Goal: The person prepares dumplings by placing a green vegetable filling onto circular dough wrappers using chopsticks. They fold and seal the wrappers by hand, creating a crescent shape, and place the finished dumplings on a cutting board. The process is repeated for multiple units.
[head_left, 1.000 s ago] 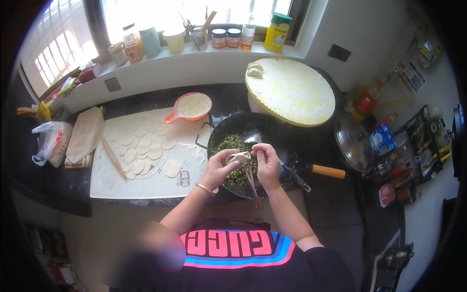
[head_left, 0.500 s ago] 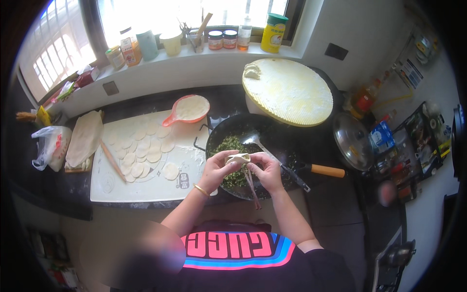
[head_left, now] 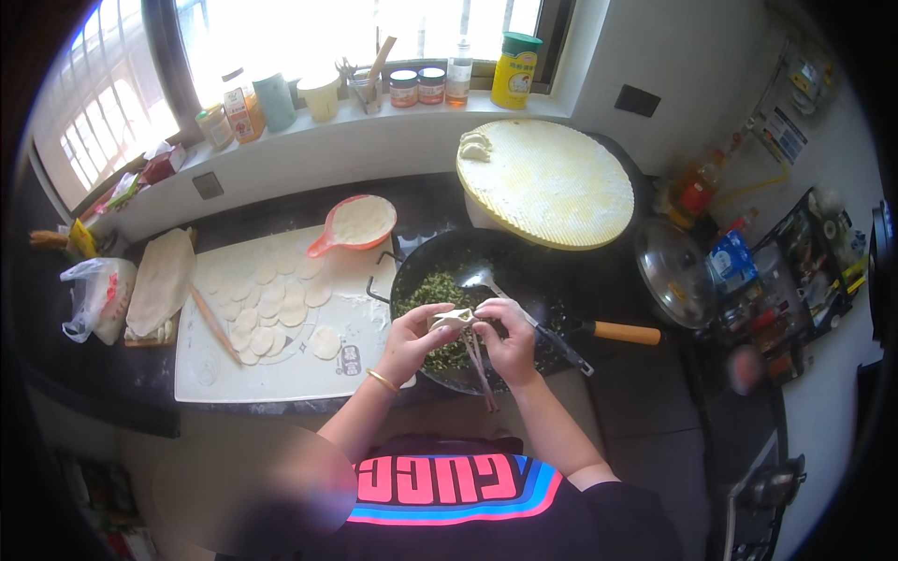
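A partly folded dumpling (head_left: 453, 320) is pinched between my two hands above the wok. My left hand (head_left: 409, 340), with a bangle at the wrist, grips its left side; the fingers of my right hand (head_left: 507, 342) press its right end. Below lies the black wok (head_left: 524, 257) with chopped green filling (head_left: 438, 292) in it. A metal ladle (head_left: 543, 329) and a pair of chopsticks (head_left: 482, 374) rest in the wok. Round dough wrappers (head_left: 293, 310) overlap on the pale mat (head_left: 281, 379) to the left. What sits inside the dumpling is too small to make out.
A floured yellow round tray (head_left: 561, 187) behind the wok bears a few finished dumplings (head_left: 475, 146). A red scoop of flour (head_left: 363, 222), a rolling pin (head_left: 216, 325) and a dough sheet (head_left: 161, 283) lie leftward. The wok's wooden handle (head_left: 627, 333) points right, near a glass lid (head_left: 673, 273).
My fingers have shifted along the dumpling, and its opening looks narrower, with the right fingers now pressing at its edge. The whole view has tilted slightly.
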Demonstrator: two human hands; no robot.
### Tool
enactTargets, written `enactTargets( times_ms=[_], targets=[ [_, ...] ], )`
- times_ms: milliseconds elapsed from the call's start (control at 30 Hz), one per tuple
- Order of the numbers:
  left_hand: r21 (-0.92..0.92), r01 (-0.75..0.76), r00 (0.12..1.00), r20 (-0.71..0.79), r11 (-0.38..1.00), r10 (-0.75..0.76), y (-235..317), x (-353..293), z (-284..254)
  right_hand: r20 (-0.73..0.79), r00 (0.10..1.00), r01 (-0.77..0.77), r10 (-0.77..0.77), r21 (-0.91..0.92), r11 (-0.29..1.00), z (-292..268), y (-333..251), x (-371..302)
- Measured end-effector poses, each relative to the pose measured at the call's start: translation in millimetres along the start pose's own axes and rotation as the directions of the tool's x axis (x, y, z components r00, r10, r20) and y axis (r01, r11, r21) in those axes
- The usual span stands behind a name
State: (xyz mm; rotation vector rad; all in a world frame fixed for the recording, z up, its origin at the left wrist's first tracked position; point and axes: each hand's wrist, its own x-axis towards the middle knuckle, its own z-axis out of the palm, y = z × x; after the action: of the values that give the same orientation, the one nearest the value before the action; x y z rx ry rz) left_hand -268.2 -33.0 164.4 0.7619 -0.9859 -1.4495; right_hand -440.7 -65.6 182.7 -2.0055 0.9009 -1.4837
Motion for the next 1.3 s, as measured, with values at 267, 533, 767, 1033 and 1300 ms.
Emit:
enactTargets(
  times_ms=[267,533,767,1033,1300],
  targets=[
    [-0.011,0.001,1.000,0.019,1.000,-0.001,4,1,-1,0.074,0.982,-0.181,0.172,0.157,0.971,-4,-10,9],
    [0.055,0.002,0.999,0.052,0.998,-0.005,10,4,2,0.094,0.992,0.101,-0.089,-0.130,0.986,0,7,10],
    [0.051,0.005,0.999,0.039,0.999,-0.007,11,5,-1,0.034,0.996,0.083,-0.083,-0.013,0.996,3,-6,15],
    [0.188,-0.129,0.991,0.065,0.974,0.119,7,5,1,0.025,0.985,0.172,-0.170,-0.173,0.970,9,2,18],
    [0.322,-0.106,0.994,0.058,0.941,0.093,11,6,1,0.159,0.965,0.235,-0.209,-0.170,0.957,1,-8,26]
  ],
)
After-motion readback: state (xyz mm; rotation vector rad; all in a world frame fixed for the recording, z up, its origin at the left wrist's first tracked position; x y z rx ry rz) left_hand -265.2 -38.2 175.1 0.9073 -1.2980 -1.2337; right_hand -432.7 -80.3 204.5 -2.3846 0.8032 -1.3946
